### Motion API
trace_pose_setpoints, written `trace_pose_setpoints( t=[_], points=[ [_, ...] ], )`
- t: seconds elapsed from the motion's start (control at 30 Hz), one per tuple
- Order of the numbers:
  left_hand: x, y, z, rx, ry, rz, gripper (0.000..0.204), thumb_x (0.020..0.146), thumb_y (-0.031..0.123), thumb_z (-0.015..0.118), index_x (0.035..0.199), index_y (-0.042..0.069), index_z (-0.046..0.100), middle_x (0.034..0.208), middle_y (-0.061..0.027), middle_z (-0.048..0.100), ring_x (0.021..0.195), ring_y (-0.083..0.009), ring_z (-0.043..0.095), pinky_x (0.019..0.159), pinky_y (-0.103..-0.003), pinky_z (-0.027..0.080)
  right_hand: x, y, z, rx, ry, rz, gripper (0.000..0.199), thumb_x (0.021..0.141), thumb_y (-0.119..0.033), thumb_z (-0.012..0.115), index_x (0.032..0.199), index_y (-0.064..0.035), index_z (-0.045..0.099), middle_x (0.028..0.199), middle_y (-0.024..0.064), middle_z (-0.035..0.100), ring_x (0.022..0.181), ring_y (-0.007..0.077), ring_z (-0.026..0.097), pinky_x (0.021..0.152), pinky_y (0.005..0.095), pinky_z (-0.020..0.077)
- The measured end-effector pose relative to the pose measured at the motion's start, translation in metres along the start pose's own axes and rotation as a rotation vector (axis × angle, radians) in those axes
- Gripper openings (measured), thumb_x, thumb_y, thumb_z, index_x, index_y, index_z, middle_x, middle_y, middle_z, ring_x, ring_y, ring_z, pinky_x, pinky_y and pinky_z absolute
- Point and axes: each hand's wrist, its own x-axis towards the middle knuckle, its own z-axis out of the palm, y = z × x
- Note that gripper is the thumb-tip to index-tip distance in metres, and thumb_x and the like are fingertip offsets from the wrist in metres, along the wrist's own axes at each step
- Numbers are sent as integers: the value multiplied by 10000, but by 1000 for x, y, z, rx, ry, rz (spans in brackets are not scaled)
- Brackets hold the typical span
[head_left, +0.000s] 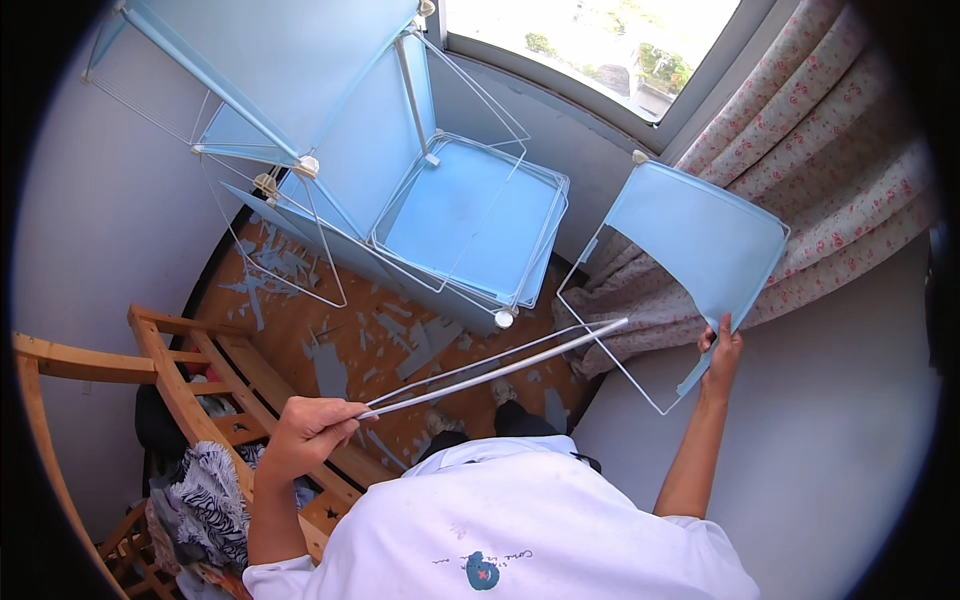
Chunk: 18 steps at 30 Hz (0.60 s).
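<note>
My left hand is closed on one end of a white wire frame, seen nearly edge-on as two long thin bars. On the right, my right hand grips the lower edge of a light blue plastic panel stretched on a square white wire frame. A large curved piece is torn out of that panel, so part of its wire is bare. A white connector sits at its upper left corner. The two frames come close together between my hands; whether they touch, I cannot tell.
A partly taken-apart blue panel cabinet with white wires and connectors stands ahead. Grey-blue scraps litter the wooden floor. A wooden rack with clothes is at left. Flowered curtains hang beside a window.
</note>
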Motion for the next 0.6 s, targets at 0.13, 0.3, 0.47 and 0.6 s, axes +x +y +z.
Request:
trace_pose_setpoints(
  t=[0.13, 0.3, 0.47, 0.6],
  points=[
    [12, -8, 13, 136, -72, 90, 152, 748, -3, 605, 892, -8, 655, 679, -105, 624, 548, -176, 585, 484, -247, 433, -15, -35, 10, -358, -50, -170, 382, 885, -369, 524, 698, -36, 496, 552, 24, 459, 459, 82, 399, 426, 215, 302],
    [33, -14, 26, 29, -104, -21, 152, 790, 101, 623, 907, 12, 661, 661, -85, 622, 517, -133, 531, 476, -238, 400, -43, -79, 35, -268, 62, -326, 395, 866, -391, 545, 711, -30, 503, 554, 22, 455, 457, 83, 390, 419, 215, 278],
    [39, -37, 47, -107, -135, -191, 233, 839, 227, 585, 939, 32, 660, 618, -49, 600, 529, -99, 513, 496, -225, 396, -53, -117, 44, 41, -87, -452, 419, 867, -420, 525, 805, -5, 518, 539, -1, 381, 425, 67, 321, 399, 207, 203],
    [24, -67, 51, -81, -171, -250, 278, 854, 295, 562, 937, 51, 666, 612, -43, 605, 558, -110, 541, 539, -254, 423, -42, -112, 27, 41, -248, -520, 439, 844, -450, 546, 820, -14, 507, 511, -20, 363, 388, 60, 300, 383, 209, 176]
  ],
)
